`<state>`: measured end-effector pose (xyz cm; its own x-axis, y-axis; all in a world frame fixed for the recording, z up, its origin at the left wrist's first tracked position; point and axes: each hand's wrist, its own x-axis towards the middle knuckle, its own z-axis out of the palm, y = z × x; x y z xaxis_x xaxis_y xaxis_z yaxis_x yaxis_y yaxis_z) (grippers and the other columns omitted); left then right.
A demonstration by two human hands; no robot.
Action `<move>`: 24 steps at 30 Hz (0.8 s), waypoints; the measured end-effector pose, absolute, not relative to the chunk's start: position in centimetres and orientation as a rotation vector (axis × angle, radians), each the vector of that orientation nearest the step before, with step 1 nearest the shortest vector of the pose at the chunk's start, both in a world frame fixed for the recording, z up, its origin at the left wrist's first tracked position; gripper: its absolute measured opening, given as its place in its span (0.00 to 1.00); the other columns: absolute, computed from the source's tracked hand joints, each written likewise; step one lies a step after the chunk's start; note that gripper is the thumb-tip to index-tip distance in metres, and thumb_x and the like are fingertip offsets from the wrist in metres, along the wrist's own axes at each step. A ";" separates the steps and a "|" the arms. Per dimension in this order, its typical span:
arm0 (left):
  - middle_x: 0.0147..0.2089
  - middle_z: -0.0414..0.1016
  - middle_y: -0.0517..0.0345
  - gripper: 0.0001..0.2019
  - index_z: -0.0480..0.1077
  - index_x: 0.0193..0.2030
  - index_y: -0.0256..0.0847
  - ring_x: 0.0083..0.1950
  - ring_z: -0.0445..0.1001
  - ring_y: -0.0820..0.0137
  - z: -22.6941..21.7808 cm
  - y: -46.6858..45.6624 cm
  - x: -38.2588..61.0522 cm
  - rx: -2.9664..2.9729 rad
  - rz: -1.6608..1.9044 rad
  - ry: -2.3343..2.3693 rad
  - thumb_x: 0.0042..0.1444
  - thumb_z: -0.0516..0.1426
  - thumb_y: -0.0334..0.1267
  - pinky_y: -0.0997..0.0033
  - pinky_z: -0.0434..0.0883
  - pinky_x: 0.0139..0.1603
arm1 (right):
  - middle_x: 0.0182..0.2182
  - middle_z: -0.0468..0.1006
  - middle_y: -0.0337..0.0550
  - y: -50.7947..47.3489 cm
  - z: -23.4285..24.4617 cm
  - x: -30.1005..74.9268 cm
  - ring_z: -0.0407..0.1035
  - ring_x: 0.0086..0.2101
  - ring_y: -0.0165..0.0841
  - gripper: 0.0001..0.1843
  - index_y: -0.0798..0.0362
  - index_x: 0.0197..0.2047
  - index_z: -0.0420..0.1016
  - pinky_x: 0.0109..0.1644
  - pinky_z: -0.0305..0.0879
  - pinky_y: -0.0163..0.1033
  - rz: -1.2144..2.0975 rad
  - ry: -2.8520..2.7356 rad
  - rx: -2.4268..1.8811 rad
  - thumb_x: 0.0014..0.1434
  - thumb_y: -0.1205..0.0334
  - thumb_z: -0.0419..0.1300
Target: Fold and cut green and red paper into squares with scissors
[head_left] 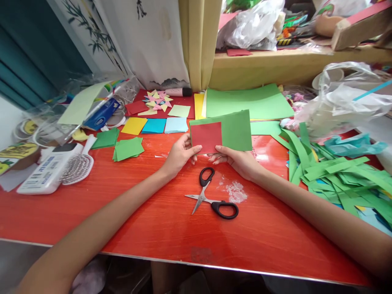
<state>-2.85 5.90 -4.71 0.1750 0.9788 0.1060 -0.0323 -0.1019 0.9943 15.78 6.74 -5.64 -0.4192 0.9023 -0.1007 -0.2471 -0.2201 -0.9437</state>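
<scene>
1. Nearest the camera: the left forearm (101,230) and right forearm (315,208), bare, reaching in over a glossy red table (131,228).
2. Left hand (180,154): pinching, thumb on the lower left part of a red square (206,136), fingers behind.
3. Right hand (237,160): pinching, thumb at the lower right corner of the same square, fingers below and behind.
4. Red square lies flat against the left part of a larger green sheet (237,132); both papers are held up together between the hands, above the table.
5. Just below the hands: scissors (201,199), black handles, blades spread and pointing left. Whitish residue (236,192) beside them.
6. Left of the hands: two green stacks (128,149) of squares; behind these, a row of yellow squares (134,125), blue squares (154,125) and pale blue squares (176,125).
7. Behind the row: a many-pointed folded paper piece (157,100) on a red sheet (187,111).
8. Right: heap of green strips (346,175), a clear plastic bag (333,106) behind it.
9. Far left: hairbrush (78,168) against a white container (50,169).
10. Back: large green paper (248,102), below a cluttered shelf (284,61).
</scene>
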 end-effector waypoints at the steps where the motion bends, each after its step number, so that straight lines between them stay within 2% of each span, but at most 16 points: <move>1: 0.39 0.71 0.57 0.15 0.63 0.44 0.37 0.20 0.66 0.82 -4.7 5.9 -2.8 1.350 1.163 1.005 0.51 0.60 0.37 0.79 0.66 0.19 | 0.29 0.80 0.45 6.8 -5.7 15.8 0.73 0.28 0.30 0.10 0.56 0.31 0.78 0.42 0.71 0.40 1.762 -1.180 -0.881 0.53 0.57 0.63; 6: 0.40 0.72 0.57 0.15 0.62 0.44 0.38 0.20 0.66 0.82 -4.8 5.9 -2.8 1.363 1.157 0.994 0.51 0.60 0.38 0.79 0.66 0.19 | 0.27 0.80 0.45 6.9 -5.9 15.8 0.73 0.28 0.30 0.11 0.57 0.31 0.77 0.41 0.71 0.38 1.775 -1.157 -0.899 0.53 0.56 0.63; 13: 0.41 0.73 0.56 0.16 0.62 0.43 0.38 0.21 0.65 0.81 -4.6 5.6 -2.7 1.352 1.163 1.033 0.49 0.61 0.39 0.78 0.65 0.20 | 0.27 0.79 0.45 6.9 -5.9 15.8 0.73 0.28 0.31 0.11 0.56 0.32 0.77 0.41 0.71 0.41 1.749 -1.190 -0.880 0.53 0.55 0.63; 15: 0.42 0.73 0.54 0.16 0.63 0.44 0.39 0.25 0.68 0.79 -4.6 5.6 -2.7 1.365 1.170 1.061 0.50 0.60 0.39 0.76 0.68 0.24 | 0.27 0.79 0.44 6.8 -5.8 15.7 0.72 0.27 0.31 0.11 0.55 0.30 0.76 0.40 0.71 0.41 1.729 -1.208 -0.889 0.53 0.55 0.63; 17: 0.46 0.74 0.53 0.16 0.65 0.45 0.39 0.35 0.73 0.74 -4.8 5.6 -2.7 1.401 1.200 1.087 0.51 0.60 0.40 0.73 0.72 0.35 | 0.26 0.78 0.44 6.6 -5.9 15.7 0.72 0.27 0.32 0.12 0.55 0.29 0.75 0.40 0.71 0.42 1.711 -1.236 -0.916 0.53 0.54 0.63; 20: 0.49 0.73 0.52 0.15 0.67 0.46 0.39 0.49 0.72 0.67 -5.2 5.7 -2.8 1.451 1.285 1.099 0.52 0.59 0.39 0.66 0.70 0.49 | 0.29 0.79 0.44 6.4 -5.8 15.7 0.74 0.32 0.36 0.13 0.54 0.32 0.76 0.46 0.70 0.46 1.625 -1.270 -0.992 0.52 0.52 0.63; 24: 0.48 0.74 0.53 0.15 0.67 0.47 0.39 0.48 0.73 0.67 -5.4 6.1 -3.2 1.455 1.375 1.127 0.53 0.58 0.39 0.64 0.70 0.50 | 0.44 0.77 0.40 6.6 -5.5 16.1 0.71 0.45 0.37 0.15 0.48 0.44 0.72 0.55 0.65 0.47 1.265 -1.240 -0.925 0.53 0.57 0.63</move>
<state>-3.23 6.11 -5.45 0.0032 0.9644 0.2644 0.0701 -0.2639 0.9620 16.08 6.61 -5.45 -0.1112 0.9824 0.1499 -0.1696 0.1299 -0.9769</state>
